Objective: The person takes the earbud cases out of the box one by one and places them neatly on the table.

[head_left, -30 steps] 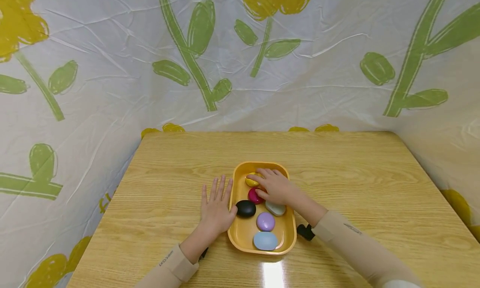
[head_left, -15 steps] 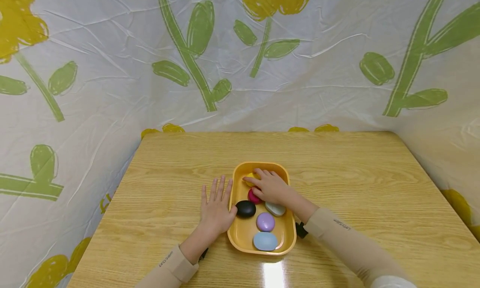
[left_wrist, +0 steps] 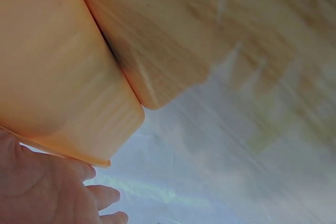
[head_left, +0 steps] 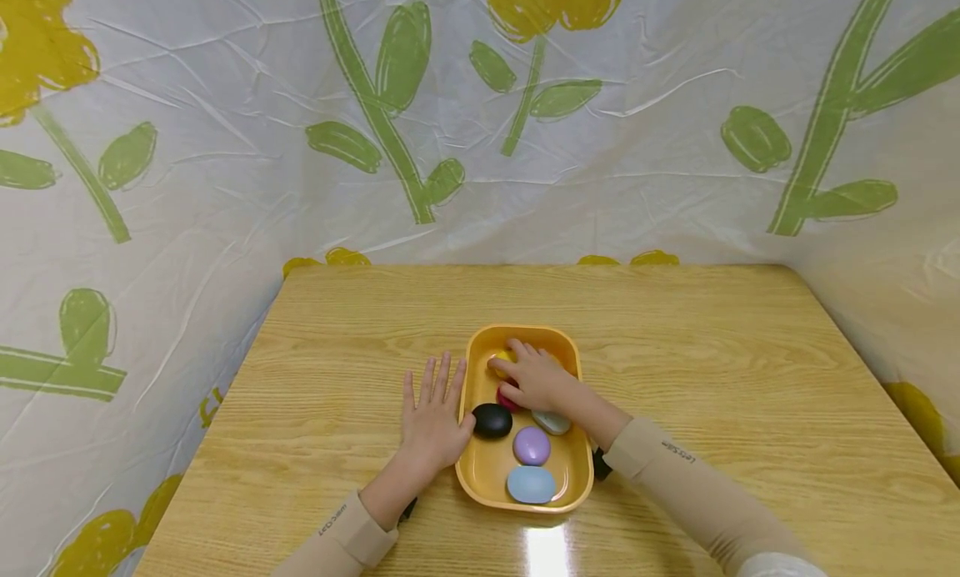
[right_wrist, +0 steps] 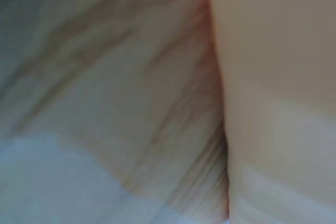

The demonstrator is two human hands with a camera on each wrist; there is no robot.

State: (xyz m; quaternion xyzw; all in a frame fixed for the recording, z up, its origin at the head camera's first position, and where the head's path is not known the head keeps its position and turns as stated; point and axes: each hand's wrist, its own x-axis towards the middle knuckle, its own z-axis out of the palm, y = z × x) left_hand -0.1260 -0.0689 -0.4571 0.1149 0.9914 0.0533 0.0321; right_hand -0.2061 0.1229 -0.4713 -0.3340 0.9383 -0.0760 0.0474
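An orange tray (head_left: pixel 465 469) holds smooth pebble-like pieces. My right hand (head_left: pixel 542 381) reaches into its far end, fingers spread over the yellow piece (head_left: pixel 504 360) and partly covering it. The thumb overlaps the magenta piece (head_left: pixel 506 398). Under that wrist lies a grey piece (head_left: pixel 553 423). My left hand (head_left: pixel 433 427) rests with straight, spread fingers at the tray's left side, its thumb at the rim beside a black piece (head_left: pixel 492 421). In the left wrist view, fingers (left_wrist: pixel 102 196) show near the tray's outer wall (left_wrist: pixel 68 77).
Nearer in the tray lie a lilac round piece (head_left: pixel 532 446) and a light blue oblong one (head_left: pixel 531 484). The tray stands on a wood-grain table (head_left: pixel 712 335). A white sheet (head_left: pixel 637 177) with printed flowers hangs behind and along both sides.
My right hand has shifted slightly left and nearer within the tray, and it now covers more of the yellow and magenta pieces. My left hand has stayed in place.
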